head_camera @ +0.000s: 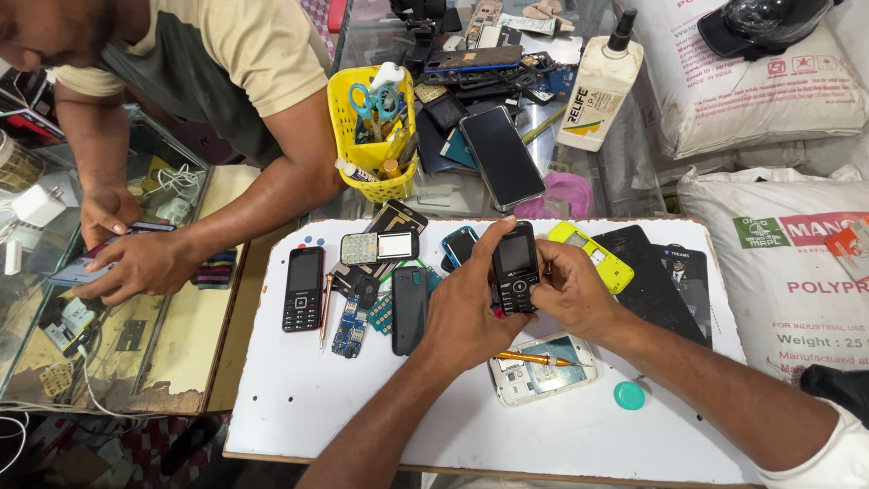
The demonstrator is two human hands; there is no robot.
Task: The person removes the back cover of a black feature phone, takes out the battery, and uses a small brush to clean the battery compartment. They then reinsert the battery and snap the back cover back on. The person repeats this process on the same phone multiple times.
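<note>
Head view, left to right. A co-worker's hands [127, 258] press a flat phone onto a glass counter [54, 299]. On the white rectangular work board [362, 407] lie a black keypad phone [303, 288], a bare blue circuit board [348, 330] and a dark plastic back cover [409, 308]. Above the board's centre, the left hand [471, 308] and right hand [570, 290] close from both sides on a small black bar-shaped keypad phone [516, 267], fingers pinching its long edges, screen upward. It probably handles as light, rigid and smooth-cased; the edges give the safest hold, sparing the screen. Behind stand a yellow perforated plastic tool basket [371, 136] and a white bottle with a black nozzle [599, 86], label facing forward. At far right are stacked white woven sacks [778, 272] printed in red and green.
</note>
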